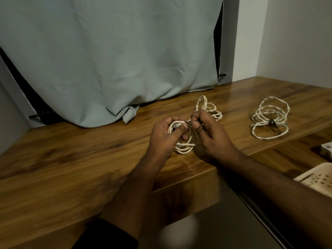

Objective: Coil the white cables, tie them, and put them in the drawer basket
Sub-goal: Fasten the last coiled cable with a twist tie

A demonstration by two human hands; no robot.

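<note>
While held, coiled cable (183,146) between hands.

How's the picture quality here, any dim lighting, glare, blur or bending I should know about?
Head view: dim, warm light overall; faint glare streaks on the wooden table; a pale blurred blob at the bottom edge is out of focus; wide-angle bending curves the table edges; the coiled cable in the left hand and right hand stays fairly sharp.

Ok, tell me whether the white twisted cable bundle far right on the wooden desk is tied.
Tied: a dark tie cinches the coiled white cable bundle.
</note>
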